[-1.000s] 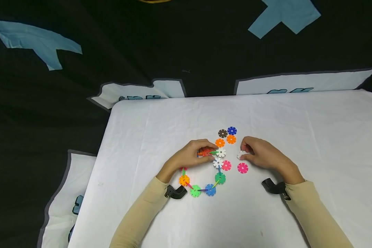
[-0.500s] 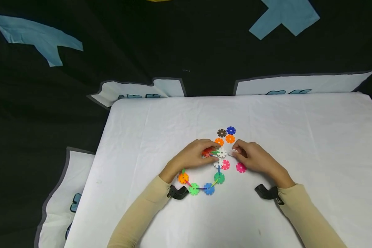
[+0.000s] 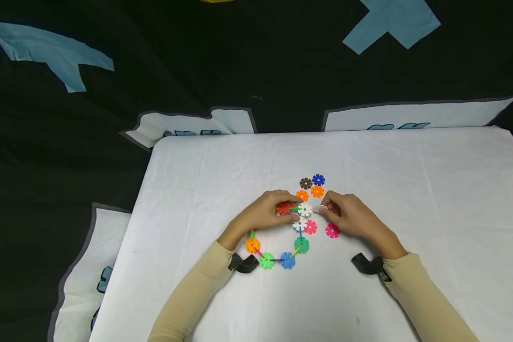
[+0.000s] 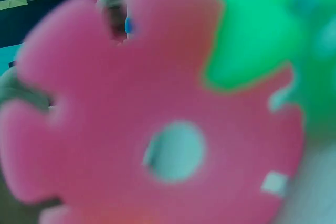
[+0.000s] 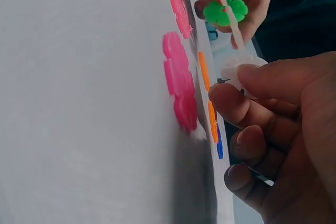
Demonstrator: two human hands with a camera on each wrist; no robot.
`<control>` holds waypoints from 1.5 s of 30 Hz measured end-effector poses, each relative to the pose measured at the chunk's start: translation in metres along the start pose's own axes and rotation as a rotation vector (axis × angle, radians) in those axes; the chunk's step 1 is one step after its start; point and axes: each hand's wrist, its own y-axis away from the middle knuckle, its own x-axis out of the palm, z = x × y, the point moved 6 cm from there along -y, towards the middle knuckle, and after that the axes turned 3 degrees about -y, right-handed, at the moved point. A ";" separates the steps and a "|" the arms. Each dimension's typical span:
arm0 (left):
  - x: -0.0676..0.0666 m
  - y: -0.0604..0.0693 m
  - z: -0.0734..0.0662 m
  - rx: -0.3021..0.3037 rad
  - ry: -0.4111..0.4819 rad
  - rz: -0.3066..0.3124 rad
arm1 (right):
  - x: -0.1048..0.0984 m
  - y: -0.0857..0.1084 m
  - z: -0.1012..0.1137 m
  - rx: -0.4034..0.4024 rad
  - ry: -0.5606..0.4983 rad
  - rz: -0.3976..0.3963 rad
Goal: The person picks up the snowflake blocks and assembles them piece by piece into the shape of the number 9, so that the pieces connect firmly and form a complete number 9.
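Observation:
In the head view my left hand (image 3: 265,210) grips a chain of slotted, flower-shaped plastic discs near its red discs (image 3: 283,208). A white disc (image 3: 305,209) of the chain sits by its fingertips, with another white disc (image 3: 299,224) just below. The chain curves down through a green disc (image 3: 301,245) and a blue disc (image 3: 288,261). Just to the right, my right hand (image 3: 348,211) pinches a separate white disc (image 5: 230,69) between thumb and forefinger, close to the chain but apart from it. A blurred pink-red disc (image 4: 131,87) fills much of the left wrist view.
Loose discs lie on the white-covered table (image 3: 432,204): a pink disc (image 3: 332,231) below my right hand, and an orange disc (image 3: 318,191), a brown disc (image 3: 306,183) and a dark blue disc (image 3: 318,179) beyond the hands. A dark cloth (image 3: 256,61) hangs behind the table.
My right hand has moved left with its white disc, up close to the chain, and over the last half second barely moves. My left hand keeps its hold, shifting only slightly.

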 end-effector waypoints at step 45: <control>0.000 -0.002 -0.008 -0.028 -0.015 -0.066 | 0.000 -0.001 0.005 -0.076 0.030 -0.043</control>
